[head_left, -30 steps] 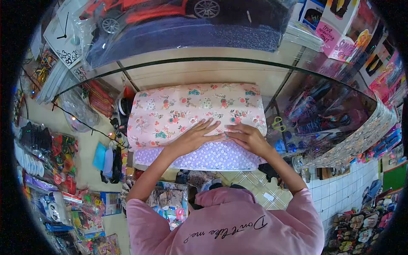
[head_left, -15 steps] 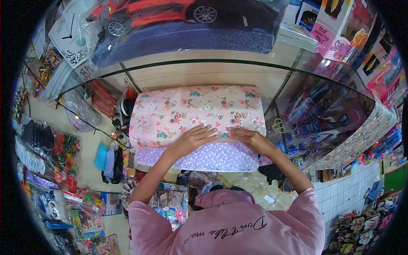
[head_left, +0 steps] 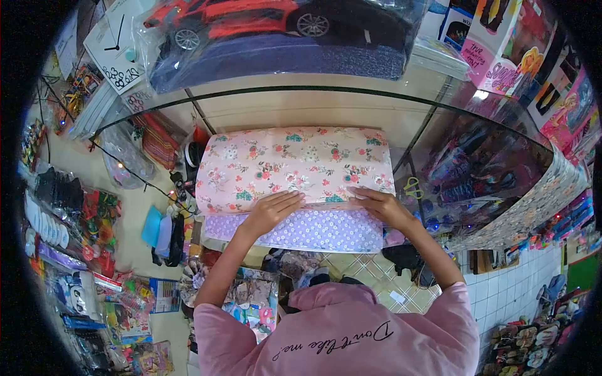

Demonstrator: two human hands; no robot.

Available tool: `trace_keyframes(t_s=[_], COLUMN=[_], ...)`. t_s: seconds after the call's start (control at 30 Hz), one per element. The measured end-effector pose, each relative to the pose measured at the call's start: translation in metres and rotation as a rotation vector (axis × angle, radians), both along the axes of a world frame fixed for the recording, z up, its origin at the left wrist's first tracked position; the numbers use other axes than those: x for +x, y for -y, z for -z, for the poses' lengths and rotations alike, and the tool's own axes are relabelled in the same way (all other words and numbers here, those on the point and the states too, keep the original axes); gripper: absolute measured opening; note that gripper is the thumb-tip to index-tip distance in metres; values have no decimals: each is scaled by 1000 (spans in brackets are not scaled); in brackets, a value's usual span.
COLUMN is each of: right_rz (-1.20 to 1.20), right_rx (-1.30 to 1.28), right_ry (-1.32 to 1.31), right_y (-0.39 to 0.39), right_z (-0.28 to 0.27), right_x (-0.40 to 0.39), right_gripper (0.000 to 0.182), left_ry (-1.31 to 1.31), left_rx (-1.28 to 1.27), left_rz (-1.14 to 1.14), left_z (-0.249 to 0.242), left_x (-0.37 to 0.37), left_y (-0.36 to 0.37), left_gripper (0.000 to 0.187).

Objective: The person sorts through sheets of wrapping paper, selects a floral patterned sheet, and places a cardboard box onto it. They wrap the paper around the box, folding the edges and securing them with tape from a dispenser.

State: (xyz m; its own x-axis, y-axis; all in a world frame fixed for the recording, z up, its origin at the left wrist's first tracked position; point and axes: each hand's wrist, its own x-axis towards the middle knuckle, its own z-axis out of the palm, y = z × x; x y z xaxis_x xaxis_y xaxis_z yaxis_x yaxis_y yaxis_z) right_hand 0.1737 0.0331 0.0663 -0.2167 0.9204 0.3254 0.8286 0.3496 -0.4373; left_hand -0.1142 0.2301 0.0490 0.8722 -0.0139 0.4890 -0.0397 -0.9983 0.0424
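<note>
A wide sheet with pink ground and a flower print (head_left: 276, 156) lies over a purple sheet with small white flowers (head_left: 301, 229), whose front part shows below it. My left hand (head_left: 273, 209) rests open on the near edge of the pink sheet, left of the middle, with its fingers flat. Toward the right end of that same edge, my right hand (head_left: 384, 207) lies open, fingers stretched over the print. The thumbs are mostly hidden.
A glass shelf edge (head_left: 301, 89) runs across above the sheets, with a packaged car picture (head_left: 251, 25) on it. Green-handled scissors (head_left: 412, 188) are to the right. Packaged goods hang at the left; a patterned roll (head_left: 533, 203) stands at the right.
My hands have moved apart along the near edge of the pink sheet, the left one leftward and a little nearer, the right one slightly rightward. The view has shifted a little.
</note>
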Motion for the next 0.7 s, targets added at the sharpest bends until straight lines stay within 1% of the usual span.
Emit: trace_keyframes(t_s=[0.13, 0.2, 0.23, 0.3, 0.43, 0.63, 0.7], right_rz=[39, 29, 23, 39, 37, 0, -11], right_rx=[34, 108, 146, 143, 162, 225, 217], right_ry=[25, 40, 49, 36, 13, 96, 123], right_y=[5, 4, 5, 7, 6, 0, -2], right_z=[1, 5, 7, 7, 6, -6, -14], right_x=[1, 0, -1, -3, -4, -13, -20], right_gripper=[42, 42, 42, 41, 41, 34, 37], left_ry=[31, 65, 60, 50, 94, 137, 135], left_rx=[17, 35, 23, 2, 8, -39, -50], left_rz=[-8, -31, -37, -48, -111, -130, -129], left_z=[-2, -4, -1, 4, 7, 14, 12], left_x=[1, 2, 2, 1, 3, 5, 5], left_y=[3, 7, 7, 9, 21, 26, 27], left_gripper=[36, 32, 34, 38, 35, 30, 27])
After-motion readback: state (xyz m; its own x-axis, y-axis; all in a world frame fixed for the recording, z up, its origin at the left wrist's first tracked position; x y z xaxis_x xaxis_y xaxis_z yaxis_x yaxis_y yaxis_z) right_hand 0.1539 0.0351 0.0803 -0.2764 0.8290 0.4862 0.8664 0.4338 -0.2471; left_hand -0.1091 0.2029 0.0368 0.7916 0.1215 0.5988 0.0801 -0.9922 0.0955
